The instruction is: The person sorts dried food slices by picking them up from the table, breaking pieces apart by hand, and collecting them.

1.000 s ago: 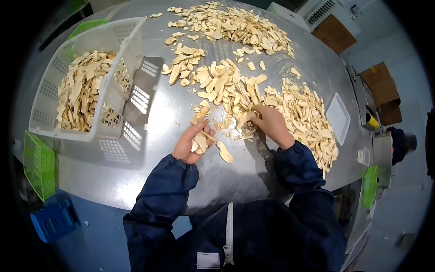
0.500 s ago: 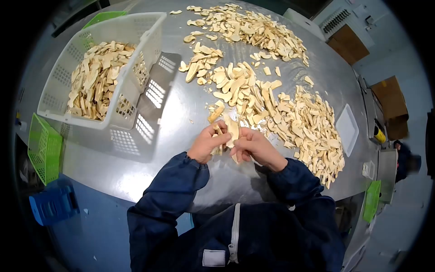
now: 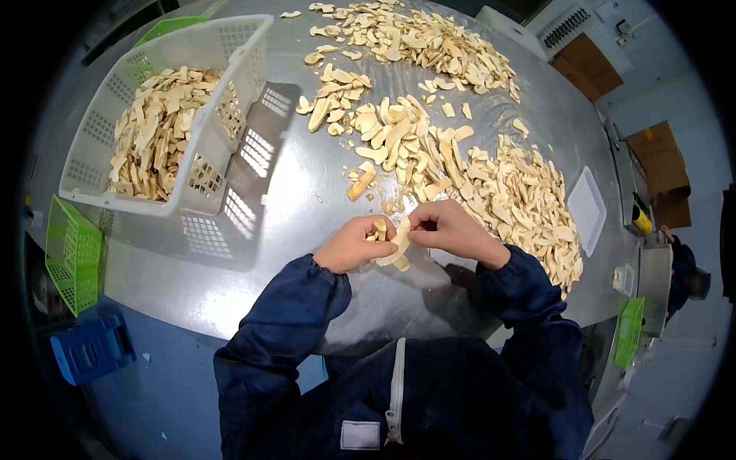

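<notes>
Pale, dried-looking mushroom slices are between my hands over the near part of the metal table. My left hand (image 3: 354, 244) is closed around several of them, their ends showing at the thumb and fingers. One broad mushroom slice (image 3: 401, 244) stands out from that hand toward the right. Thumb and forefinger of my right hand (image 3: 458, 231) pinch together at the upper edge of this slice; the exact contact is partly hidden. Just beyond my hands lies a darker yellowish piece (image 3: 361, 184), beside a spread heap of mushroom slices (image 3: 429, 157).
A white perforated basket (image 3: 201, 126) holding many slices stands at left. More slices form a far heap (image 3: 429, 50) and a right heap (image 3: 529, 211). A white tray (image 3: 586, 211) lies at the right edge. Another person (image 3: 682, 272) is at far right.
My right hand has turned and risen slightly, its fingers now at the upper edge of the broad slice. That slice has tilted to the right. The view has shifted a little.
</notes>
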The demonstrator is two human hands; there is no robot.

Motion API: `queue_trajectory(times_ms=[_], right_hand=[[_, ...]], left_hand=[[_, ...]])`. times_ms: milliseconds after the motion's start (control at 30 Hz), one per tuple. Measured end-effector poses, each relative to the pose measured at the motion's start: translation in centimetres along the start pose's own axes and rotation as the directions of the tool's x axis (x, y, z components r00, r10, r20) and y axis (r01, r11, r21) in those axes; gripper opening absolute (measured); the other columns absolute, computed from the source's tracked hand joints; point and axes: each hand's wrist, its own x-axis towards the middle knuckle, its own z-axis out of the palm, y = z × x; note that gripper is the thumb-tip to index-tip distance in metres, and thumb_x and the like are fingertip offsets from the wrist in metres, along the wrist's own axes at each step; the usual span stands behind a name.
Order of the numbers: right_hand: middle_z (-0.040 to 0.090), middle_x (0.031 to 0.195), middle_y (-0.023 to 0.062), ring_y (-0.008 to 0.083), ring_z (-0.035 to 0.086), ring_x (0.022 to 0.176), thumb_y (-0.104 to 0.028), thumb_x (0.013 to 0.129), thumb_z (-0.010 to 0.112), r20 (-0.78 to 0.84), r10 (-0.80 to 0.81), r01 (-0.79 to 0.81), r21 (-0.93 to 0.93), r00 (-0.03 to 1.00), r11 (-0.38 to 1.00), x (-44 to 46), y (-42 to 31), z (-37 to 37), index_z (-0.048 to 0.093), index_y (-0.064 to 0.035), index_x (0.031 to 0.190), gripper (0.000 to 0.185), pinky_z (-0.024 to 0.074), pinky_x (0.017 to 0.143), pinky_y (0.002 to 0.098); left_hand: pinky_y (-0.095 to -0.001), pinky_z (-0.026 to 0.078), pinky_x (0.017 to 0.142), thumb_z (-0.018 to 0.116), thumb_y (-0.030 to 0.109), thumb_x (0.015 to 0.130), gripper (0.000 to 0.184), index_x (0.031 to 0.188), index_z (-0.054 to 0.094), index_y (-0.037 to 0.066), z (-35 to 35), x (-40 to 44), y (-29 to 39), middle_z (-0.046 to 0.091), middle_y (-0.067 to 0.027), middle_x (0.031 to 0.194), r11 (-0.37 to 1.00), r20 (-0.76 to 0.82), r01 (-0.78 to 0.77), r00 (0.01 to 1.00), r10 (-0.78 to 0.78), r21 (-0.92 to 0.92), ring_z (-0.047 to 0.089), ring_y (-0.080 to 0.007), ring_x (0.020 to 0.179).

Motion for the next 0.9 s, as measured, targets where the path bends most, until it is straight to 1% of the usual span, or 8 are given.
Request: queue_trajectory(times_ms=[167,267,367,433,600,767,867,900], right_hand=[[0.055,0.063,-0.0023,0.0040,0.046,0.060,-0.009,0.079,0.063,0.062,-0.013,0.012,0.006,0.998,1.000,0.2,0.9,0.3,0.061,0.0002,0.077,0.010,0.0375,0.054,0.0209],[0.056,0.065,-0.0036,0.0036,0.046,0.060,-0.010,0.081,0.061,-0.077,0.041,-0.023,0.218,0.996,0.976,0.5,1.9,0.2,0.062,0.0001,0.077,0.011,0.0372,0.054,0.0206],[0.056,0.067,-0.0041,0.0030,0.046,0.062,-0.011,0.083,0.061,-0.110,0.128,-0.109,0.165,0.986,0.980,0.2,1.6,-0.3,0.062,0.0000,0.078,0.012,0.0375,0.056,0.0200],[0.055,0.063,-0.0003,0.0055,0.046,0.060,-0.018,0.082,0.064,-0.133,-0.035,0.062,0.201,0.990,0.978,-0.3,0.8,0.9,0.063,0.0005,0.078,0.019,0.0384,0.054,0.0227],[0.052,0.058,-0.0005,0.0056,0.043,0.054,-0.021,0.084,0.063,0.000,0.014,-0.014,0.176,1.000,0.984,-0.5,1.4,2.3,0.063,-0.0002,0.075,0.023,0.0342,0.049,0.0244],[0.048,0.057,-0.0024,0.0053,0.043,0.051,-0.024,0.085,0.062,0.135,0.180,-0.223,0.482,0.974,0.847,-0.9,2.0,2.7,0.061,-0.0011,0.074,0.025,0.0337,0.047,0.0232],[0.050,0.059,0.0006,0.0086,0.046,0.052,-0.023,0.084,0.061,0.049,0.238,-0.231,0.490,0.970,0.840,-1.0,2.2,1.8,0.062,-0.0015,0.078,0.023,0.0373,0.050,0.0252],[0.052,0.062,0.0005,0.0084,0.047,0.054,-0.022,0.085,0.061,-0.096,0.139,-0.109,0.269,0.986,0.957,-0.9,2.5,1.2,0.062,-0.0016,0.079,0.021,0.0376,0.051,0.0246]], left_hand=[[-0.0214,0.037,0.063,0.066,0.011,0.077,0.013,0.083,0.056,0.005,0.0,0.0,0.0,0.052,0.0036,0.075,1.000,0.039,0.019,0.999,-0.019,0.019,0.046,-0.0052,0.069],[-0.0217,0.038,0.063,0.066,0.011,0.077,0.013,0.083,0.057,0.004,-0.2,0.0,0.1,0.053,0.0033,0.075,1.000,0.051,0.025,0.998,-0.025,-0.003,0.046,-0.0056,0.070],[-0.0225,0.039,0.064,0.065,0.011,0.077,0.013,0.084,0.057,0.004,-0.2,0.1,0.0,0.053,0.0027,0.075,1.000,0.070,0.015,0.997,-0.017,0.021,0.047,-0.0060,0.070],[-0.0230,0.039,0.064,0.065,0.012,0.077,0.014,0.085,0.058,0.004,0.0,-0.1,0.4,0.053,0.0022,0.075,0.997,0.086,0.014,0.996,-0.020,0.070,0.047,-0.0062,0.071],[-0.0239,0.040,0.065,0.065,0.013,0.077,0.015,0.087,0.057,0.004,0.4,0.0,-0.6,0.054,0.0011,0.076,0.994,0.203,-0.031,0.979,0.009,0.103,0.047,-0.0067,0.072],[-0.0230,0.039,0.065,0.064,0.013,0.079,0.014,0.086,0.055,0.004,0.6,-0.2,0.2,0.052,0.0021,0.076,0.993,0.229,-0.030,0.973,0.003,0.117,0.046,-0.0061,0.072],[-0.0212,0.037,0.064,0.062,0.010,0.080,0.011,0.085,0.053,0.005,0.2,0.0,0.2,0.051,0.0037,0.077,0.999,0.225,-0.003,0.974,-0.007,0.042,0.045,-0.0045,0.072],[-0.0204,0.037,0.064,0.062,0.009,0.081,0.011,0.085,0.053,0.006,0.1,0.1,0.0,0.051,0.0041,0.078,1.000,0.210,0.010,0.978,-0.005,-0.019,0.045,-0.0037,0.072]])
